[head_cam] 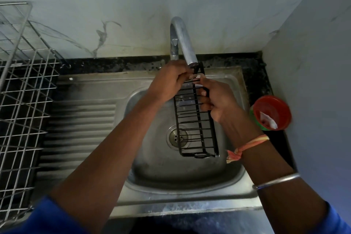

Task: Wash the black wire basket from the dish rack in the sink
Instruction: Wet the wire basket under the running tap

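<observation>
The black wire basket (195, 123) hangs lengthwise over the steel sink (186, 182), its far end right under the tap spout (185, 43). My right hand (218, 100) grips the basket's right rim near the top. My left hand (171, 81) pinches the wires at the far end, fingers closed on them. The basket's near end hovers above the drain (173, 137). I cannot tell whether water is running.
A silver wire dish rack (20, 85) stands on the left beside the ribbed drainboard (81, 119). A red and green tub (271, 113) with a white packet sits on the black counter at the right. Marble wall behind and a wall on the right.
</observation>
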`<state>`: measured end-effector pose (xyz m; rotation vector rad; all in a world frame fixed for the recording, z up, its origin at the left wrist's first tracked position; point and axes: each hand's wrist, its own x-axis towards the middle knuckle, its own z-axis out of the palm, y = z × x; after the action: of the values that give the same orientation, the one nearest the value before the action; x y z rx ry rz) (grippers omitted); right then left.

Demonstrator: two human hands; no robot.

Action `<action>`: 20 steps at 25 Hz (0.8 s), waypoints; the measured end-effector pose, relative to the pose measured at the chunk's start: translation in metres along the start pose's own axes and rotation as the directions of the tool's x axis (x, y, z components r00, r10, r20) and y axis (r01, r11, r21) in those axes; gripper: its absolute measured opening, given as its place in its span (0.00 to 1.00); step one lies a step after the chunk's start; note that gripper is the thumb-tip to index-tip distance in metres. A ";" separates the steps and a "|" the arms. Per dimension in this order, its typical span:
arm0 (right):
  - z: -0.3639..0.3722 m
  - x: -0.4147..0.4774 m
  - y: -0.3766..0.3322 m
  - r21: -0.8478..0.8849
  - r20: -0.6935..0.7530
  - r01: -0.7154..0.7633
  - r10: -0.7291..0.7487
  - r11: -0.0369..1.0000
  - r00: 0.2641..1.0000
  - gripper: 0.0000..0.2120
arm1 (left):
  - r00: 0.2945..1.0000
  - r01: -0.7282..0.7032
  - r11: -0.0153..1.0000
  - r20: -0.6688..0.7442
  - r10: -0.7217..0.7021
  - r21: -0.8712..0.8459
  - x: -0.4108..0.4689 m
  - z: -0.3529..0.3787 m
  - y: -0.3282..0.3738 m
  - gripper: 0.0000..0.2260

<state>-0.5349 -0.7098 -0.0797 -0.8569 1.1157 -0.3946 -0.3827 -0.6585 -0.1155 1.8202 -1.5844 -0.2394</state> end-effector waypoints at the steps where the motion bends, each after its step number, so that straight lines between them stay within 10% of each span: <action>1: -0.004 0.001 -0.003 0.019 -0.001 0.002 -0.002 1.000 1.000 0.11 | 0.999 -0.001 1.000 -0.041 0.003 0.029 -0.003 -0.004 -0.009 0.07; 8: 0.011 0.000 0.000 -0.044 -0.052 0.041 -0.043 0.998 0.998 0.11 | 0.958 0.006 1.000 -0.286 -0.002 0.011 -0.005 0.018 0.025 0.07; 15: 0.006 -0.002 0.004 -0.018 -0.046 0.014 -0.015 1.000 0.999 0.11 | 0.997 0.053 0.985 0.050 -0.062 0.166 -0.023 0.002 -0.005 0.11; 20: 0.012 -0.005 -0.005 0.012 -0.041 0.037 -0.036 0.999 0.999 0.10 | 0.994 0.064 0.981 -0.073 -0.078 -0.184 -0.023 -0.001 -0.008 0.08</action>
<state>-0.5254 -0.7051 -0.0708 -0.8621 1.1352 -0.4508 -0.3812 -0.6369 -0.1264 1.7248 -1.3969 -0.3292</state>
